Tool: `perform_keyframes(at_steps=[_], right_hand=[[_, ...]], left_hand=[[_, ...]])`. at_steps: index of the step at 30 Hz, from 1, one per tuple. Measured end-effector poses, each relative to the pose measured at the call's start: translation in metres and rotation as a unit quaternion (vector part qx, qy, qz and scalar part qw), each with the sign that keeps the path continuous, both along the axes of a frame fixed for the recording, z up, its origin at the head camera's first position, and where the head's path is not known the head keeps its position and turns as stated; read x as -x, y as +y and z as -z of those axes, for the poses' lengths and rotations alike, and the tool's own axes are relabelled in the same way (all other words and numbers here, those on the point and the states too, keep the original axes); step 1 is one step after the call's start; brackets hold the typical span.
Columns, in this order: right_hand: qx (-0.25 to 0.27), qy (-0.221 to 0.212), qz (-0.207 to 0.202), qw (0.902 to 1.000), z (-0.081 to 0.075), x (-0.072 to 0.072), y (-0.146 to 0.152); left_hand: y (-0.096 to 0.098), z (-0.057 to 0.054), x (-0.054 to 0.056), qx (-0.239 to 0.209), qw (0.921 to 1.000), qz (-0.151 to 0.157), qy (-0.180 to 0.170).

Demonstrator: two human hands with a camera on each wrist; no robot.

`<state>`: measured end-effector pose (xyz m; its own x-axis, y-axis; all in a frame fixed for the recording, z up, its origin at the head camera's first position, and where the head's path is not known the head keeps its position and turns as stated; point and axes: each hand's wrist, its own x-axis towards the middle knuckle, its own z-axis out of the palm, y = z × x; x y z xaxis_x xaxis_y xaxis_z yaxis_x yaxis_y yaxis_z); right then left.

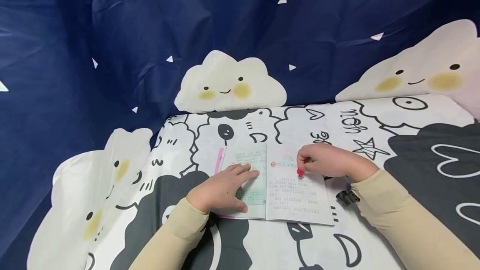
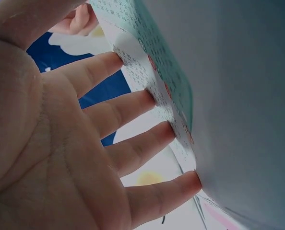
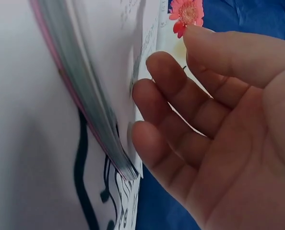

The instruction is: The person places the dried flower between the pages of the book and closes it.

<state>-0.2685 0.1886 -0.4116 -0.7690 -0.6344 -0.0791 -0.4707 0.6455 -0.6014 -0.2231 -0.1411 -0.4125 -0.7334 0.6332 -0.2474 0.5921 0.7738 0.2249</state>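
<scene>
An open book (image 1: pixel 294 197) with printed text lies on the patterned cloth, a green-tinted page on its left side. Across that left page my left hand (image 1: pixel 223 188) rests with fingers spread; in the left wrist view its straight fingertips (image 2: pixel 164 129) press on the paper. My right hand (image 1: pixel 330 161) is over the upper part of the right page. Between thumb and index finger it pinches a small red flower (image 1: pixel 300 172), whose petals (image 3: pixel 188 13) show at the thumb tip in the right wrist view. The other fingers are loosely bent close to the page.
Black-and-white cartoon cloth (image 1: pixel 270 241) covers the surface under the book. A dark blue curtain (image 1: pixel 240 16) with white triangles and cloud faces hangs behind it. A pink strip (image 1: pixel 219 159) shows at the book's left edge. A small black device (image 1: pixel 348 197) sits at the right wrist.
</scene>
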Motion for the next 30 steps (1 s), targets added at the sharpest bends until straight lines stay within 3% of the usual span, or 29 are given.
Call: perform_keyframes(at_steps=[14, 19, 30], right_hand=[[-0.025, 0.031, 0.047, 0.9981, 0.008, 0.001, -0.015], [-0.038, 0.061, 0.069, 0.9951, 0.01, 0.001, -0.017], [-0.013, 0.07, 0.075, 0.9946, 0.009, 0.004, -0.011]], left_hand=[[0.0, -0.001, -0.001, 0.002, 1.0, -0.003, 0.002], [0.0, -0.001, 0.0, 0.004, 1.0, -0.003, 0.0], [0.0, 0.0, 0.0, 0.007, 1.0, -0.006, -0.002]])
